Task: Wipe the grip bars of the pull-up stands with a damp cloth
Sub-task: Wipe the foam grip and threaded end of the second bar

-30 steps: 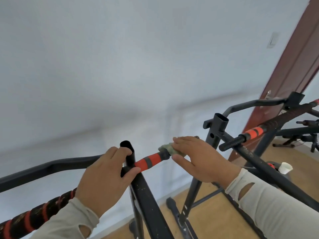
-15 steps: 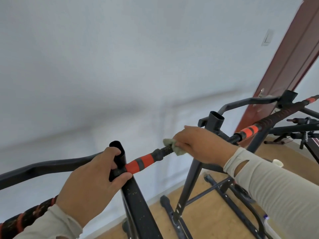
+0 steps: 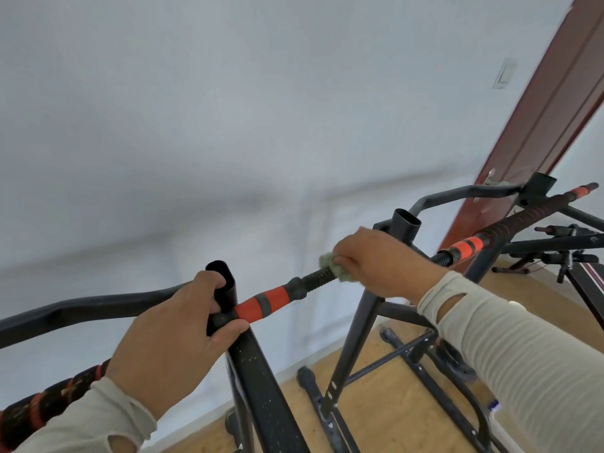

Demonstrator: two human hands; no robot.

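The left hand [image 3: 170,335] is curled round the black upright post [image 3: 225,289] of the near pull-up stand, fingers wrapped over the far side just below its open top and the thumb pressed against the joint where the bar meets the post. From beside that thumb the grip bar [image 3: 281,297] runs up and away toward the right hand [image 3: 379,263], first an orange and grey sleeve, then ribbed black foam. The right hand is closed over the bar's far end, its fingers bunching a greyish-green cloth [image 3: 330,263] against the foam; a tuft of cloth sticks out on the side facing the left hand. Just beyond the right hand stands the open-topped post of a second stand [image 3: 405,223], whose own orange-banded bar [image 3: 496,235] slopes up past the right wrist toward a reddish-brown door [image 3: 539,125]. Both arms wear pale sleeves [image 3: 523,354] with thumb slits.
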